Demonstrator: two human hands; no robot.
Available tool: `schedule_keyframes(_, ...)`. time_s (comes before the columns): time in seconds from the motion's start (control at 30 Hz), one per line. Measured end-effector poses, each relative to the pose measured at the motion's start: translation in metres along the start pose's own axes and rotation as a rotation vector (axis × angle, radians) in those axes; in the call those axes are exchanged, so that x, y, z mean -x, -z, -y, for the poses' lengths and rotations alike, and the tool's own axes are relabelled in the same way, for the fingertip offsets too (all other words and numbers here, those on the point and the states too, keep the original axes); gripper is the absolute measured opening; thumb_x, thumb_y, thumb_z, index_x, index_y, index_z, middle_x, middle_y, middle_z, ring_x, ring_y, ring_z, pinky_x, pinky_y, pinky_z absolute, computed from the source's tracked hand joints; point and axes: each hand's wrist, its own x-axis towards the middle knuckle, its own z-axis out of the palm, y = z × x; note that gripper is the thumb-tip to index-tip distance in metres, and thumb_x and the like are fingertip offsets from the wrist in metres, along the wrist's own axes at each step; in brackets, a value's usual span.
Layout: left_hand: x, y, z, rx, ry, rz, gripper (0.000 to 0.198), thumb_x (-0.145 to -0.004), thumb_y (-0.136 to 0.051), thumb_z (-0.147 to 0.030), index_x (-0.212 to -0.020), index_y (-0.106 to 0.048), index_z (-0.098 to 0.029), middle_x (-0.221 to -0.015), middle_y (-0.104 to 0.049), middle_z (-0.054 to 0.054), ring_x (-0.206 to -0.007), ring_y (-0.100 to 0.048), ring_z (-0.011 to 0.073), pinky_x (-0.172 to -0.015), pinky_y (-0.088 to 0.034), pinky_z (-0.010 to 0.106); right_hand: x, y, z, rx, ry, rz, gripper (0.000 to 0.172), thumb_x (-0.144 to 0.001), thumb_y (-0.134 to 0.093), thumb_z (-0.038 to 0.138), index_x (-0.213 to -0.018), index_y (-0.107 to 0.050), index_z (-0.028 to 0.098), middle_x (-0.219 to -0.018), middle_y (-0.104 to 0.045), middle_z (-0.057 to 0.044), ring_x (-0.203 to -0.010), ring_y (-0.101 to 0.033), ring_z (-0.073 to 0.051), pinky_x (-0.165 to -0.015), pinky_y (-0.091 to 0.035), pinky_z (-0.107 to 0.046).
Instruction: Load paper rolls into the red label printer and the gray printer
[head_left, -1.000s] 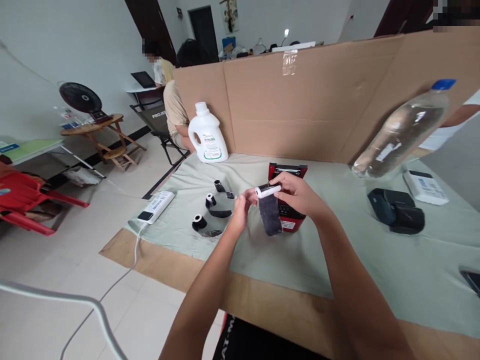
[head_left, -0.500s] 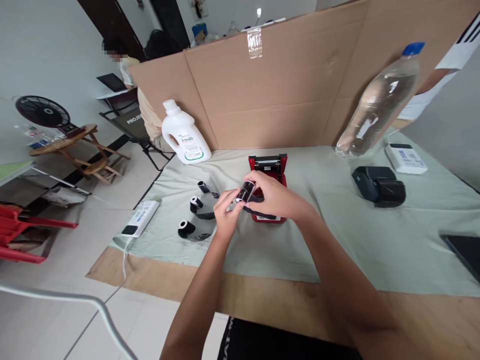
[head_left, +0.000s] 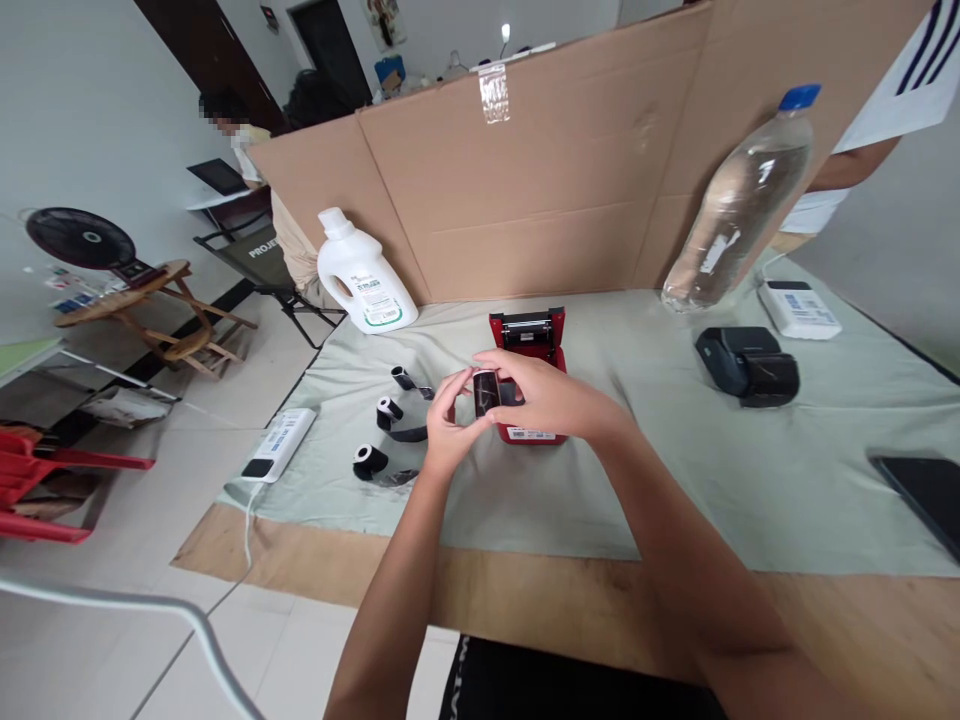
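Observation:
A small glossy black roll [head_left: 486, 395] stands roughly upright between my hands, a white rim showing at its top end. My left hand [head_left: 448, 425] grips its left side with curled fingers and thumb. From the right, my right hand [head_left: 544, 400] holds it between fingers and thumb. Just behind lies a red and black device, like a small label printer [head_left: 529, 350], its lid raised; my right hand hides much of its middle. Left of my hands, three black rolls with loose ends lie on the cloth: a near one [head_left: 370, 461], a middle one [head_left: 388, 411] and a far one [head_left: 403, 378].
A white jug [head_left: 367, 270] and a clear bottle [head_left: 742, 210] stand before a cardboard screen [head_left: 525, 200]. At right are a black device [head_left: 746, 366], a white power bank [head_left: 799, 308] and a phone [head_left: 919, 495]. Another white power bank [head_left: 279, 445] lies left. People are beyond the screen.
Between my hands, the black roll has turned from slanted to nearly upright. The dark strip that hung below it is mostly out of sight. The view has shifted slightly.

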Motion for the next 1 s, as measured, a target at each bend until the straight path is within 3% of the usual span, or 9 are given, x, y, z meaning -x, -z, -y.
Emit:
schedule_keyframes(0.1, -0.001, 0.006, -0.008, -0.263, -0.151, -0.021, 0.062, -0.083, -0.077, -0.051, -0.137, -0.062, -0.023, -0.123, -0.066, 0.013, -0.113, -0.064, 0.0269, -0.096, -0.054, 0.044, 0.0, -0.006, 0.005, 0.042, 0.036, -0.036, 0.055, -0.084, -0.064, 0.019, -0.138, -0.054, 0.027, -0.139, -0.058, -0.009, -0.122, -0.059, -0.026, -0.096, -0.049, -0.037)
schedule_keyframes(0.2, -0.002, 0.008, -0.012, -0.381, -0.283, -0.043, 0.06, -0.085, -0.076, -0.048, -0.138, -0.06, -0.024, -0.119, -0.066, 0.012, -0.11, -0.065, 0.0272, -0.097, -0.051, 0.043, 0.0, -0.014, 0.012, 0.102, 0.021, -0.045, 0.047, -0.085, -0.06, 0.014, -0.13, -0.056, 0.025, -0.128, -0.061, -0.009, -0.113, -0.061, -0.025, -0.089, -0.048, -0.035)
schedule_keyframes(0.33, 0.0, 0.003, -0.014, -0.451, -0.356, -0.078, 0.059, -0.087, -0.075, -0.042, -0.141, -0.057, -0.025, -0.117, -0.066, 0.012, -0.106, -0.066, 0.0267, -0.095, -0.048, 0.041, -0.002, -0.021, 0.018, 0.165, -0.113, -0.085, 0.04, -0.086, -0.059, 0.018, -0.126, -0.057, 0.022, -0.11, -0.066, -0.011, -0.093, -0.064, -0.026, -0.073, -0.047, -0.034)
schedule_keyframes(0.43, 0.0, -0.001, -0.018, -0.473, -0.374, -0.122, 0.071, -0.086, -0.075, -0.041, -0.15, -0.047, -0.025, -0.117, -0.066, 0.013, -0.106, -0.065, 0.0273, -0.097, -0.047, 0.042, -0.003, -0.02, 0.017, 0.094, -0.163, -0.076, 0.037, -0.083, -0.059, 0.018, -0.119, -0.06, 0.023, -0.095, -0.067, -0.006, -0.076, -0.063, -0.022, -0.062, -0.043, -0.031)
schedule_keyframes(0.57, -0.001, -0.001, -0.023, -0.427, -0.239, -0.129, 0.094, -0.081, -0.078, -0.053, -0.157, -0.034, -0.021, -0.123, -0.067, 0.016, -0.113, -0.063, 0.0301, -0.101, -0.047, 0.046, -0.004, 0.0, 0.01, -0.184, -0.078, -0.068, 0.04, -0.077, -0.059, 0.013, -0.115, -0.063, 0.024, -0.097, -0.071, -0.002, -0.085, -0.067, -0.02, -0.071, -0.05, -0.029)
schedule_keyframes(0.7, 0.002, -0.003, -0.023, -0.291, -0.055, -0.086, 0.071, -0.083, -0.075, -0.056, -0.142, -0.055, -0.021, -0.118, -0.069, 0.013, -0.109, -0.065, 0.0277, -0.1, -0.051, 0.044, 0.0, 0.026, -0.002, -0.351, -0.077, -0.086, 0.043, -0.073, -0.061, 0.013, -0.115, -0.064, 0.023, -0.106, -0.073, -0.004, -0.097, -0.068, -0.023, -0.08, -0.053, -0.032)
schedule_keyframes(0.87, 0.008, -0.013, -0.025, -0.06, 0.05, 0.011, 0.052, -0.09, -0.069, -0.043, -0.136, -0.061, -0.019, -0.109, -0.068, 0.01, -0.097, -0.066, 0.0207, -0.087, -0.055, 0.033, 0.001, 0.036, -0.018, -0.242, -0.168, -0.165, 0.028, -0.071, -0.059, 0.014, -0.099, -0.065, 0.02, -0.095, -0.073, -0.004, -0.086, -0.066, -0.021, -0.071, -0.049, -0.029)
schedule_keyframes(1.0, 0.01, -0.019, -0.027, 0.028, 0.13, -0.002, 0.041, -0.093, -0.065, -0.039, -0.129, -0.067, -0.019, -0.076, -0.063, 0.0, -0.067, -0.058, 0.0119, -0.069, -0.052, 0.025, -0.001, 0.035, -0.026, -0.015, -0.149, -0.227, 0.015, -0.073, -0.055, 0.015, -0.083, -0.066, 0.02, -0.082, -0.07, -0.003, -0.076, -0.061, -0.019, -0.066, -0.044, -0.029)
